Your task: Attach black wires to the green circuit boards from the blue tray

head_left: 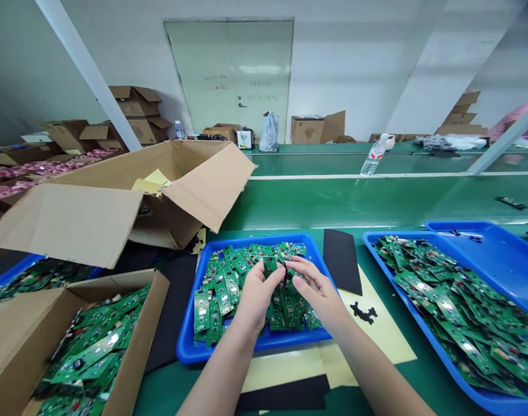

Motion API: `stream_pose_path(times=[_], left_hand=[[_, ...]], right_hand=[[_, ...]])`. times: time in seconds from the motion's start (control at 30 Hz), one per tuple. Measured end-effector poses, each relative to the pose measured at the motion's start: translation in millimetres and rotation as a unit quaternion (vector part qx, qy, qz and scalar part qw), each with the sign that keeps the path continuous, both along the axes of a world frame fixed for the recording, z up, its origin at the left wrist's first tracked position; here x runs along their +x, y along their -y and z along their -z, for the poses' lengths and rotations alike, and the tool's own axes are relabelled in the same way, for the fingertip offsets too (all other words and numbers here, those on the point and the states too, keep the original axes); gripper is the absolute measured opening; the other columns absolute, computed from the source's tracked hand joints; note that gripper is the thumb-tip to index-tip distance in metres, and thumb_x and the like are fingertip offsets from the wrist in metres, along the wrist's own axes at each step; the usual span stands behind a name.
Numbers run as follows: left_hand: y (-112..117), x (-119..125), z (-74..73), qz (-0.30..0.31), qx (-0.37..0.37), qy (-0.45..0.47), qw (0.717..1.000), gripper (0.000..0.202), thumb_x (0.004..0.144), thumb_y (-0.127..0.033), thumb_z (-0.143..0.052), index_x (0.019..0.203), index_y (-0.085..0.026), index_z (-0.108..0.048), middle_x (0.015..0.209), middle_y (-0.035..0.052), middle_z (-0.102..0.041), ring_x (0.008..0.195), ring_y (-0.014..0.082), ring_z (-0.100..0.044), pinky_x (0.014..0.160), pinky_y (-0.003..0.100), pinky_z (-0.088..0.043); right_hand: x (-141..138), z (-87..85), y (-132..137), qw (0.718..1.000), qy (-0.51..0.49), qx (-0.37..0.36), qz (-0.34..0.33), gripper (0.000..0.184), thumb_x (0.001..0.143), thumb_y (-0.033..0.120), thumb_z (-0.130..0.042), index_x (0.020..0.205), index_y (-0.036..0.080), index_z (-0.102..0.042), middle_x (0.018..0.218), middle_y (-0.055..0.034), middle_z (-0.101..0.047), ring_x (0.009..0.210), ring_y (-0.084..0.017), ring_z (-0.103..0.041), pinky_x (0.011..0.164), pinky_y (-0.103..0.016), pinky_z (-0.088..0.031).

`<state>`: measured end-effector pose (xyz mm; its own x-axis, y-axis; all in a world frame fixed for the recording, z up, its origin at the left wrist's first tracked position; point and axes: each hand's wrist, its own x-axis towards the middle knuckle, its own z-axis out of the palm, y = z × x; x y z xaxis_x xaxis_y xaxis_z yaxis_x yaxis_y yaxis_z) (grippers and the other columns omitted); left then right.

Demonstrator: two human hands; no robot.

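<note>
Above the blue tray (pixel 255 345), a light, stiff circuit board (pixel 270 266) is pinched at its edges by the left hand (pixel 255 294), right hand (pixel 316 287) held half open alongside

Overhead light keeps everything bright; my left hand (pixel 257 297) and right hand (pixel 320 294) cast only faint shadows. White glare streaks the green conveyor belt (pixel 333 199) and the blue tray (pixel 489 260), and the wide lens bends the white pillar (pixel 88 72) near the frame's edge.

Green workbench (pixel 328 202) | blue plastic tray (pixel 186 329) | cardboard box (pixel 159 300) | black sheet (pixel 342 260) | yellow sheet (pixel 389 341)
</note>
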<state>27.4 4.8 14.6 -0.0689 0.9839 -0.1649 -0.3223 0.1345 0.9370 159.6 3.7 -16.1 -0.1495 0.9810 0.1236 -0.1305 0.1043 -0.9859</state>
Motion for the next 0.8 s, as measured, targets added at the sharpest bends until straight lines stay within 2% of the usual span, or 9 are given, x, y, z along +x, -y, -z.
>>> stream_pose_path(times=[0.1, 0.2, 0.37, 0.47, 0.6, 0.8], left_hand=[[0.6, 0.2, -0.6, 0.021, 0.005, -0.014, 1.0, 0.022, 0.059, -0.026, -0.076, 0.069, -0.015, -0.06, 0.065, -0.0019, -0.06, 0.06, 0.0103, -0.052, 0.06, 0.022, -0.042], [1.0, -0.3, -0.8, 0.033, 0.014, -0.037, 0.999, 0.021, 0.059, -0.025, -0.075, 0.068, -0.015, -0.058, 0.066, -0.0029, -0.058, 0.061, 0.0097, -0.05, 0.059, 0.021, -0.041], [2.7, 0.0, -1.8, 0.078, 0.004, -0.047, 0.996, 0.021, 0.06, -0.025, -0.074, 0.07, -0.015, -0.057, 0.065, -0.004, -0.053, 0.059, 0.0088, -0.047, 0.055, 0.02, -0.039], [2.0, -0.2, -0.4, 0.086, -0.008, -0.04, 0.995, 0.022, 0.06, -0.025, -0.074, 0.071, -0.015, -0.056, 0.064, -0.0042, -0.052, 0.057, 0.0083, -0.046, 0.054, 0.02, -0.038], [-0.5, -0.8, 2.7, 0.08, -0.017, -0.034, 0.996, 0.023, 0.06, -0.024, -0.074, 0.07, -0.015, -0.055, 0.065, -0.0042, -0.053, 0.057, 0.008, -0.046, 0.055, 0.019, -0.039], [-2.2, 0.7, 4.4, 0.054, 0.001, -0.112, 0.992, 0.018, 0.062, -0.025, -0.07, 0.069, -0.017, -0.056, 0.06, -0.0048, -0.052, 0.052, 0.0089, -0.045, 0.051, 0.021, -0.039]], right_hand=[[1.5, -1.3, -1.8, 1.0, 0.006, 0.014, 0.018, 0.03, 0.077, 0.048, -0.063, 0.097, 0.028, -0.071, 0.124, -0.0071, -0.054, 0.124, -0.025, -0.045, 0.099, -0.04, -0.043], [6.2, -1.5, -3.9, 0.993, 0.08, 0.073, 0.043, 0.022, 0.084, 0.04, -0.057, 0.096, 0.028, -0.071, 0.124, -0.0074, -0.052, 0.121, -0.025, -0.047, 0.099, -0.042, -0.042], [19.8, -1.8, -11.0, 0.939, 0.227, 0.241, 0.091, 0.018, 0.086, 0.026, -0.054, 0.088, 0.025, -0.072, 0.134, -0.0084, -0.041, 0.102, -0.022, -0.059, 0.094, -0.043, -0.047], [26.0, -2.9, -15.2, 0.914, 0.272, 0.288, 0.087, 0.019, 0.086, 0.023, -0.053, 0.09, 0.024, -0.071, 0.133, -0.0086, -0.042, 0.096, -0.021, -0.06, 0.088, -0.042, -0.051], [25.1, -3.1, -15.6, 0.892, 0.318, 0.303, 0.105, 0.019, 0.085, 0.021, -0.052, 0.09, 0.024, -0.07, 0.127, -0.0092, -0.049, 0.092, -0.021, -0.062, 0.084, -0.042, -0.052], [14.6, 2.9, -12.0, 0.893, 0.368, 0.215, 0.144, 0.021, 0.085, 0.025, -0.05, 0.094, 0.024, -0.069, 0.112, -0.0096, -0.06, 0.082, -0.021, -0.065, 0.071, -0.035, -0.054]])
